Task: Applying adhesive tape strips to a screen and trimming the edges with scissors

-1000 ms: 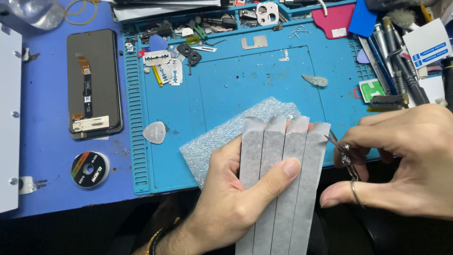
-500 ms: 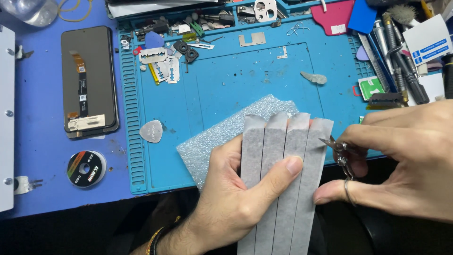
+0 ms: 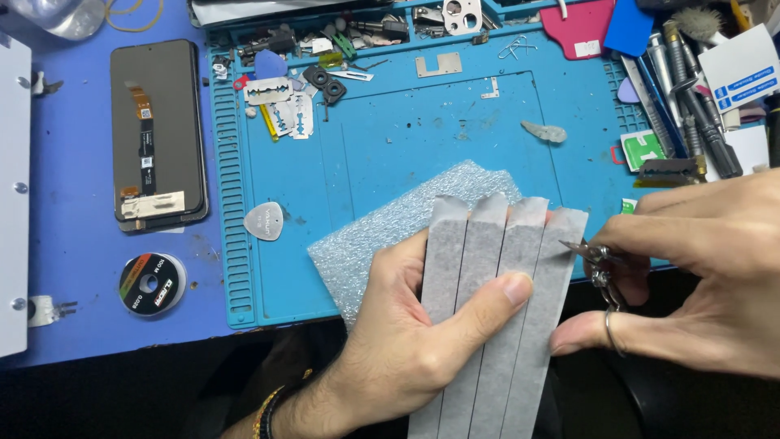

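My left hand (image 3: pixel 406 341) grips a flat item wrapped in grey bubble foam (image 3: pixel 382 236), thumb pressed across several grey paper tape strips (image 3: pixel 496 309) that lie side by side over its front. My right hand (image 3: pixel 699 276) holds small metal scissors (image 3: pixel 597 264), a finger through one ring, the tips touching the right edge of the outermost strip. Both hands hover above the near edge of a blue silicone work mat (image 3: pixel 422 138).
A phone screen with flex cable (image 3: pixel 156 134) lies face down at left, a small tape roll (image 3: pixel 152 283) below it. A grey pick (image 3: pixel 264 221), razor blades (image 3: pixel 280 102) and small parts sit on the mat. Tools (image 3: pixel 691 97) crowd the right edge.
The scissors have closed in on the right strip's edge. The foam-wrapped item and both hands shifted slightly; the view moved a little right.
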